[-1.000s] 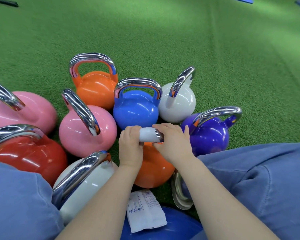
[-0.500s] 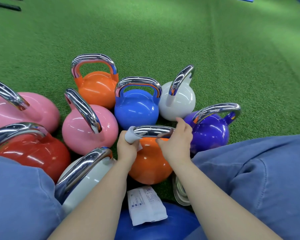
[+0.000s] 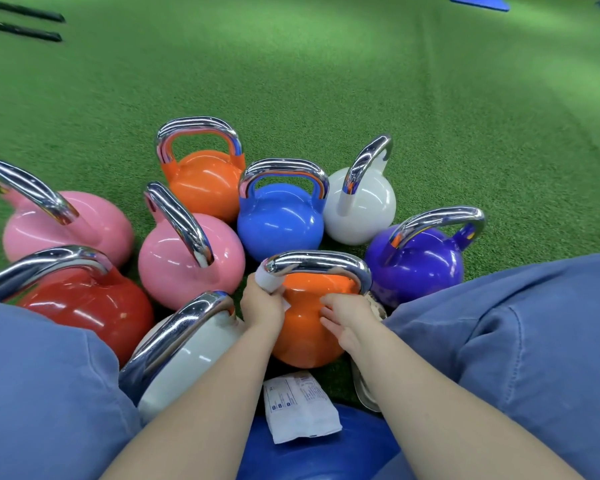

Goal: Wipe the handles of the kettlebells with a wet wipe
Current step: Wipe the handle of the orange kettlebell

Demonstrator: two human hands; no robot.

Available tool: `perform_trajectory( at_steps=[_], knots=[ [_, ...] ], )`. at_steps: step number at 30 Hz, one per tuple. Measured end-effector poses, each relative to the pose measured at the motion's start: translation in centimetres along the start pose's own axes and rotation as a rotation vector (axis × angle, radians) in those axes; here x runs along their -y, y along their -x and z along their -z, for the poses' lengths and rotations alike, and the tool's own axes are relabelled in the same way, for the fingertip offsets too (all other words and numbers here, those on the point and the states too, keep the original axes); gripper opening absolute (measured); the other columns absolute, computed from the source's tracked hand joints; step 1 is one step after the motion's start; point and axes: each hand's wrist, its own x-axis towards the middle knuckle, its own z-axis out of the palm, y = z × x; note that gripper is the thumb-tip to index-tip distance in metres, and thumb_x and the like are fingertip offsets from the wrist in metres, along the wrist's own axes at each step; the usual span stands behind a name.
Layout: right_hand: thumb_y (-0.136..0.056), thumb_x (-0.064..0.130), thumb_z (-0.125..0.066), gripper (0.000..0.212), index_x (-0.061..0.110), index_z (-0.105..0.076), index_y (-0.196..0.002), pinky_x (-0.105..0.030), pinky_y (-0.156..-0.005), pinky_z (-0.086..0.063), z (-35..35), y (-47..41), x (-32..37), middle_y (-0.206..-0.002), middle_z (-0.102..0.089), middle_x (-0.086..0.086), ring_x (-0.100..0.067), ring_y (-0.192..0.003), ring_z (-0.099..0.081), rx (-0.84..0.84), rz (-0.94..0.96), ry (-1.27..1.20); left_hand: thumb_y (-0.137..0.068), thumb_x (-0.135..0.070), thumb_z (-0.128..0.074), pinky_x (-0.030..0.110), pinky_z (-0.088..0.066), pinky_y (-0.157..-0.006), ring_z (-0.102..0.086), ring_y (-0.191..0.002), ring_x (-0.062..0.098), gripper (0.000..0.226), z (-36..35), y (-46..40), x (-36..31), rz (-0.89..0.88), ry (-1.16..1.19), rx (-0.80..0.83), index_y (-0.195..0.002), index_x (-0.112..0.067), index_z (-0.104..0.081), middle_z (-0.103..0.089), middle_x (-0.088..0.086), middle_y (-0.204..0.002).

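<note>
- Near orange kettlebell (image 3: 305,327): left hand (image 3: 261,303) grips white wet wipe (image 3: 269,280) around chrome handle (image 3: 317,263)'s left bend.
- Right hand (image 3: 347,311): fingers resting on its body.

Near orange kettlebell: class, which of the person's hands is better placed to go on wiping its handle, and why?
Left. The left hand already grips the wet wipe wrapped round the handle's left end. The right hand rests lower, against the orange body, holding no wipe.

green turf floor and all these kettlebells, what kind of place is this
Probably a gym's training area: green artificial turf floor, a cluster of coloured chrome-handled kettlebells, and blue mats at the far edge.
</note>
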Motion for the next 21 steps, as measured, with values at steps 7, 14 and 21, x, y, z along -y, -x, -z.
perform_trajectory(
  at_steps=[7, 14, 21],
  knots=[
    [-0.095, 0.003, -0.04, 0.016, 0.013, -0.05, -0.102, -0.031, -0.071, -0.047, -0.3, 0.9, 0.8, -0.077, -0.054, -0.006, -0.018, -0.066, -0.056, -0.049, 0.053, -0.162, -0.082, -0.012, -0.055, 0.039, -0.039, -0.064, -0.056, -0.082, 0.031, 0.011, 0.5, 0.2, -5.4, -0.578, -0.554, 0.035, -0.076, -0.016, -0.047, -0.061, 0.009, -0.085],
    [-0.08, -0.008, -0.044, 0.028, 0.01, -0.055, -0.098, -0.031, -0.079, -0.043, 1.7, 0.8, 1.6, -0.098, -0.053, -0.009, -0.025, -0.09, -0.05, -0.529, 0.483, -0.024, -0.091, -0.009, -0.04, 0.035, -0.034, -0.087, -0.051, -0.108, 0.029, 0.023, -3.1, 3.6, -9.2, -0.886, -1.2, 0.191, -0.112, -0.012, -0.047, -0.056, 0.006, -0.113],
    [-0.07, -0.012, -0.034, 0.037, -0.003, -0.056, -0.099, -0.008, -0.08, -0.036, 1.7, 2.1, 4.8, -0.098, -0.045, -0.01, -0.023, -0.086, -0.051, -0.509, 1.118, -0.024, -0.083, -0.014, -0.056, 0.032, -0.036, -0.08, -0.052, -0.107, 0.026, 0.028, -2.8, 3.8, -10.2, -0.975, -1.235, 0.404, -0.111, -0.013, -0.049, -0.056, 0.006, -0.114]
  ],
)
